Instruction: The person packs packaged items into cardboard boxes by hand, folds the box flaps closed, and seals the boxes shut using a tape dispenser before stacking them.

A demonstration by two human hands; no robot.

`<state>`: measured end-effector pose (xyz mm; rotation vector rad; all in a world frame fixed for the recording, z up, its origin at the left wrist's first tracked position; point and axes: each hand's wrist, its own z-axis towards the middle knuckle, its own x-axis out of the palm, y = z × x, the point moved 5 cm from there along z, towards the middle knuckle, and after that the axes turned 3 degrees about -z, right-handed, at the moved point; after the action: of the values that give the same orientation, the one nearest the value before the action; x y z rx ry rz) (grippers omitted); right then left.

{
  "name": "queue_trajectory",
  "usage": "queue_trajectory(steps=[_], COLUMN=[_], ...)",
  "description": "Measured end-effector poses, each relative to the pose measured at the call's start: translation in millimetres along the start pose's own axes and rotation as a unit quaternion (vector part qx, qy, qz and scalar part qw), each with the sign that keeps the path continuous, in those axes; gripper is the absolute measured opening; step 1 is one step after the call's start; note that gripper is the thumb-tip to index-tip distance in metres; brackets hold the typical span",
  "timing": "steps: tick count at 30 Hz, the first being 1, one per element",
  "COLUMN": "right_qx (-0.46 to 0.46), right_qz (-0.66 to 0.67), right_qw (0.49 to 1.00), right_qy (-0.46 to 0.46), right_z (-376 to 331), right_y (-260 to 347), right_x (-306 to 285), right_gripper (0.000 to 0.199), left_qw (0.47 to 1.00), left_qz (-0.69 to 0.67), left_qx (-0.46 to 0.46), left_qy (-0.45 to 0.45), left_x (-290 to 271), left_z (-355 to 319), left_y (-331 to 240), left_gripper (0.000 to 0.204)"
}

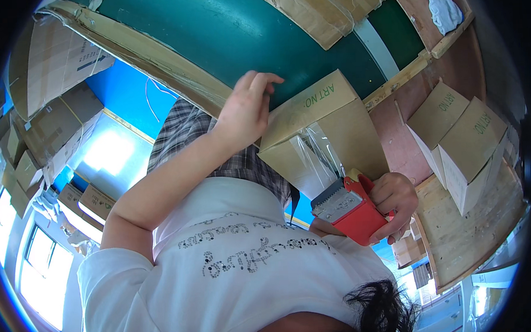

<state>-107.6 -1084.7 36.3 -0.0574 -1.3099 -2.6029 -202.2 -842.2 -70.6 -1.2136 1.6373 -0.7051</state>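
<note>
A closed brown cardboard box (358, 136) with green print sits at the near edge of a green-topped table. Clear packing tape (320, 149) runs over its near side. My right hand (393, 201) is wrapped around a red tape dispenser (361, 218), whose toothed metal edge faces the lower part of the box. The tape seems to stretch between the dispenser and the box. At the box's left end, my left hand (249, 108) is loosely bent with fingers apart and nothing in it; I cannot tell if it touches the cardboard.
The green tabletop (214, 33) bears flat cardboard (315, 12) at the back. On the right, more brown boxes (460, 130) stand on a wooden surface, and a white cloth (444, 10) lies at the far right. Large cartons (63, 73) are stacked at the left.
</note>
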Motion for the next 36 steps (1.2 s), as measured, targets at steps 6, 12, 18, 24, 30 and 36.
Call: queue_trajectory(steps=[6,12,18,24,30,36], right_qx=[-0.014,-0.013,-0.017,-0.037,-0.031,-0.059], right_qz=[0.011,0.006,0.009,0.045,0.04,0.05], right_qw=[1.0,1.0,1.0,0.998,0.998,0.996], right_qy=[-0.011,-0.015,-0.01,-0.023,-0.044,-0.031], right_z=[-1.1,-7.1,-0.1,-3.4,-9.0,-6.2], right_y=[-3.2,1.6,-2.7,-10.4,-2.4,-5.8], right_x=[-4.3,-2.1,-6.2,-10.7,-8.5,-9.0], right_gripper=[0.029,0.029,0.03,0.033,0.034,0.037], left_qw=[0.981,0.982,0.983,0.964,0.974,0.998], left_qz=[-0.064,-0.124,-0.13,-0.215,-0.223,-0.05], left_qx=[0.17,0.117,0.087,-0.007,-0.004,0.027], left_qy=[-0.062,0.079,0.092,0.156,0.035,-0.034], left_x=[4.0,16.4,21.1,21.2,7.4,29.0], left_z=[-43.6,-49.4,-35.2,-23.2,-30.2,-43.4], left_y=[-52.4,-52.3,-52.8,-39.3,-40.9,-52.2], left_gripper=[0.042,0.059,0.063,0.066,0.078,0.097])
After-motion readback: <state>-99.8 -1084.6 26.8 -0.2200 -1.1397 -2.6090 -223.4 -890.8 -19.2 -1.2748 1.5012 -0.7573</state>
